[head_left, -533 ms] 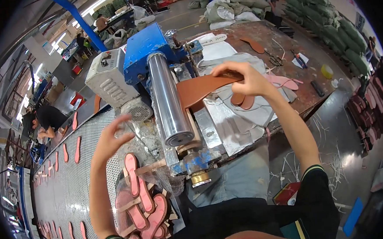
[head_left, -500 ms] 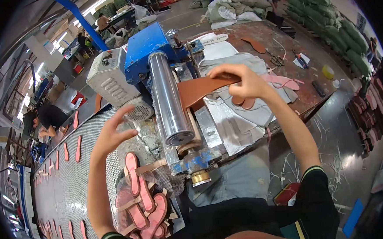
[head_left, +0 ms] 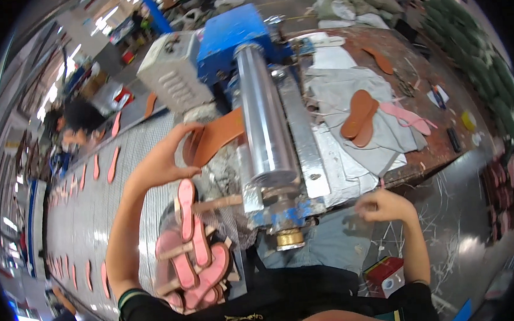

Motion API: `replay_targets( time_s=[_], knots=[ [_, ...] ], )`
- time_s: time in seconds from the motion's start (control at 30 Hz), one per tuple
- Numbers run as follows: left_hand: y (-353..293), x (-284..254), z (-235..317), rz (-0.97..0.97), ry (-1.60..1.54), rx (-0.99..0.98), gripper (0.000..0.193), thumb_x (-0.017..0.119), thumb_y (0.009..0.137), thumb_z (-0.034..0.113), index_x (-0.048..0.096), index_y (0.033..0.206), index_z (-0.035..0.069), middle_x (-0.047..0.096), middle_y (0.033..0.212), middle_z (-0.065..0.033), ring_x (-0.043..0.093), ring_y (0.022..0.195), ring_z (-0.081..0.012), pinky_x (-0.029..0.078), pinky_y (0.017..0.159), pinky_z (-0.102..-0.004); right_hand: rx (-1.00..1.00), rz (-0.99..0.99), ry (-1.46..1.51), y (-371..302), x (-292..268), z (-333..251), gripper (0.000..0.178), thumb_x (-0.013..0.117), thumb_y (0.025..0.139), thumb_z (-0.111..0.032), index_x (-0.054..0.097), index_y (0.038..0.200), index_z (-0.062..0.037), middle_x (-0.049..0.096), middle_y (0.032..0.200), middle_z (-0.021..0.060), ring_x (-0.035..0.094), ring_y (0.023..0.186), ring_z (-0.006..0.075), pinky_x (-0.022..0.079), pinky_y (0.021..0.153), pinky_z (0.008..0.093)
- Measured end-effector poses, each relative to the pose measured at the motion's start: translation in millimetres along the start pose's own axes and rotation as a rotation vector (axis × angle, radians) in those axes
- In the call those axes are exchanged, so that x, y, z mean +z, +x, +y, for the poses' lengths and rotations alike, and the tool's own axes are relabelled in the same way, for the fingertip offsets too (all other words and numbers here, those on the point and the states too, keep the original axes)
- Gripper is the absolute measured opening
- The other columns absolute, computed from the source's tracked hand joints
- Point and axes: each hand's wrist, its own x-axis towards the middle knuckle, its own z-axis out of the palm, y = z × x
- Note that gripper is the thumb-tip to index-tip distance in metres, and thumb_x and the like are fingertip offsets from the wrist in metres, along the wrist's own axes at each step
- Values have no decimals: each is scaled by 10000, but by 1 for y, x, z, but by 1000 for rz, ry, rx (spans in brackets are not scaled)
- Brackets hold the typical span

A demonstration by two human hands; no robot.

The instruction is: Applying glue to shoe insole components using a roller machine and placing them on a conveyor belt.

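Observation:
A brown leather insole (head_left: 223, 140) sticks out of the left side of the roller machine, its inner end hidden behind the shiny steel roller (head_left: 266, 116). My left hand (head_left: 171, 157) grips its outer end, thumb below and fingers above. My right hand (head_left: 383, 206) hangs off the near right corner of the machine table, its fingers smeared by motion; nothing shows in it. On grey cloths right of the roller lie overlapping brown insoles (head_left: 360, 116). A pink insole with straps (head_left: 406, 118) lies beside them.
A pile of pink insoles (head_left: 195, 258) rests before the machine's left side. The mesh conveyor (head_left: 135, 197) at left carries spaced pink insoles. Scissors, pliers and yellow tape (head_left: 468, 121) lie on the brown table. A co-worker (head_left: 83, 115) bends over the far end of the conveyor.
The brown insole has passed from the roller's right side to its left. My left hand has taken hold of it; my right hand has let go and dropped towards me. The view has shifted.

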Motion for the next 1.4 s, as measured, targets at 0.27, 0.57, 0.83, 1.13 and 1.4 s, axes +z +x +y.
replay_targets(
  time_s=[0.27,0.57,0.83,1.13,1.4],
  knots=[
    [-130,22,-84,189,-643,-335,610,639,811,77,407,1376,70,518,1287,-90,524,1160,-210,436,966,-332,651,-432,507,18,95,96,338,576,918,-281,658,808,28,680,673,105,627,499,142,486,427,237],
    [-390,95,-109,990,-1527,-1294,565,265,1013,475,470,1294,30,591,1205,-146,616,1022,-354,534,833,-463,729,-420,472,31,94,105,476,597,909,-406,637,691,15,620,540,113,591,393,181,484,373,271],
    [-416,120,-109,1359,-1347,-1505,471,367,1001,452,481,1233,59,600,1160,-135,616,993,-309,542,819,-436,696,-326,364,27,88,102,323,501,911,-214,648,801,51,642,593,138,618,442,208,518,420,293],
    [-321,87,-313,1178,-1572,-1155,500,415,987,426,428,1322,56,523,1237,-165,555,1069,-311,523,848,-468,668,-410,565,-36,129,312,242,524,811,-147,680,833,37,691,733,172,669,575,234,547,563,324],
    [-235,47,-347,923,-380,-1364,471,523,929,421,565,1168,17,604,979,-125,579,832,-245,478,650,-377,785,-179,431,14,124,139,376,445,880,-278,670,777,5,670,630,117,613,457,192,512,458,299]
  ],
)
